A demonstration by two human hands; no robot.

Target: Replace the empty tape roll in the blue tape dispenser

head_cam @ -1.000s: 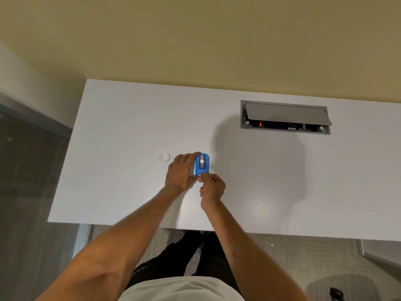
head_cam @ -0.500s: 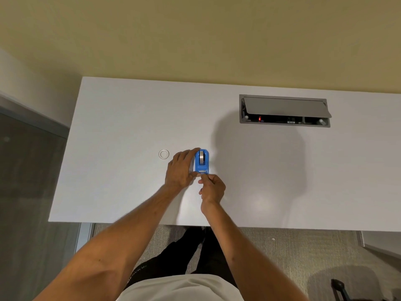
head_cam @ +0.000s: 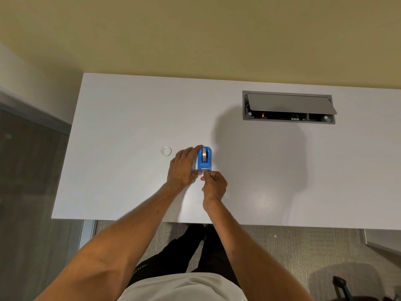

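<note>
The blue tape dispenser [head_cam: 204, 159] stands on the white desk [head_cam: 121, 131] with a grey tape roll [head_cam: 204, 154] seated in it. My left hand [head_cam: 182, 168] wraps its left side, fingers over the far end. Just below the cutter end, my right hand [head_cam: 213, 185] has thumb and forefinger pinched together; the tape end between them is too thin to make out. A small clear ring [head_cam: 166, 151], an empty tape core, lies flat on the desk to the left of my left hand.
A grey cable box with its lid tilted up [head_cam: 288, 107] is set into the desk at the back right. The desk's near edge runs just under my forearms, with carpet below. A yellow wall stands behind the desk.
My hands and the dispenser hold nearly the same pose. My right hand's pinch sits slightly lower below the cutter than before.
</note>
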